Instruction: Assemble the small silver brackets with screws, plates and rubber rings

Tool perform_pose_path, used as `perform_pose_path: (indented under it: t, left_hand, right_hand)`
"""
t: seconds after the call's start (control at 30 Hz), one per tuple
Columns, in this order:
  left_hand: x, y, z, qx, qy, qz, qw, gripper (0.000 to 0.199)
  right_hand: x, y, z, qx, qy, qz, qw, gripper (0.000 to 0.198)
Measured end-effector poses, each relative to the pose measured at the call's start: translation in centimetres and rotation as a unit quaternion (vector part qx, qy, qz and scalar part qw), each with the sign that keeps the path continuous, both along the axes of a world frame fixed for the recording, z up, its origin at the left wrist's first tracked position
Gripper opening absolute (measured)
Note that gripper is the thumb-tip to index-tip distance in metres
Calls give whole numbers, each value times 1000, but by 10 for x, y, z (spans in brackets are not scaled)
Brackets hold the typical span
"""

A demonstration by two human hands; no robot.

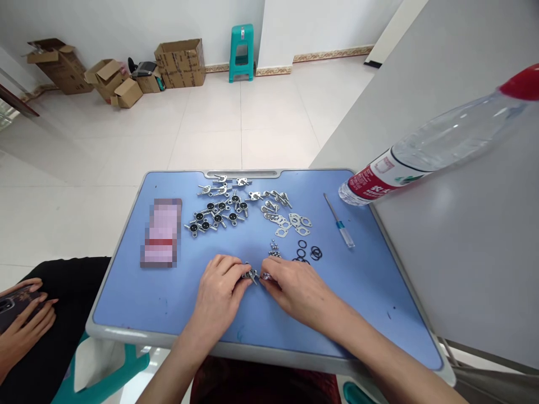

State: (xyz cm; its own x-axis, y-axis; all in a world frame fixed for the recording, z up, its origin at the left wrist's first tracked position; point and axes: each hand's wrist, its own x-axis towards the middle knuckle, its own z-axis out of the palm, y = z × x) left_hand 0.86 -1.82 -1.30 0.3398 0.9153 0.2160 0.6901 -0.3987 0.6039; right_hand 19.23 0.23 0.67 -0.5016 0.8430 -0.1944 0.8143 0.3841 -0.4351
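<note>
My left hand (223, 283) pinches a small metal fitting (251, 274) low over the middle of the table. Close beside it, my right hand (290, 280) is closed on a small clear, purplish-handled tool (266, 276). The fingers hide most of that tool, and its thin tip points at the fitting. Just beyond my right hand lie a little pile of tiny metal balls or screws (274, 249) and several black rubber rings (315, 253). Farther back are flat metal gasket plates (302, 230), metal levers (278, 197), fittings with black discs (218, 218) and bare metal fittings (221, 190).
A screwdriver (340, 224) lies on the right of the blue table (177, 303). Beside it stands a large water bottle (379, 174). A blurred phone-like object (162, 233) is at left. Another person's hands (31, 320) hold a phone. Boxes (181, 63) and a stool (241, 53) stand behind.
</note>
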Motion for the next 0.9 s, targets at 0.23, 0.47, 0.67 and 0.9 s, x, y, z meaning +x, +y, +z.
perform_pose_path:
  t: [0.23, 0.47, 0.67, 0.9]
  left_hand:
    - [-1, 1, 1, -2, -2, -6, 1000, 14]
    - [-2, 3, 3, -8, -15, -13, 1000, 14]
    - [-1, 3, 4, -25, -16, -16, 999, 15]
    - [-2, 3, 3, -45, -21, -18, 999, 18]
  right_hand:
    - [0, 0, -1, 3, 13, 2, 1000, 15]
    - [-2, 1, 4, -24, -14, 2, 1000, 12]
    - [0, 0, 3, -20, -19, 5, 1000, 13]
    - [0, 0, 3, -4, -7, 6, 1000, 15]
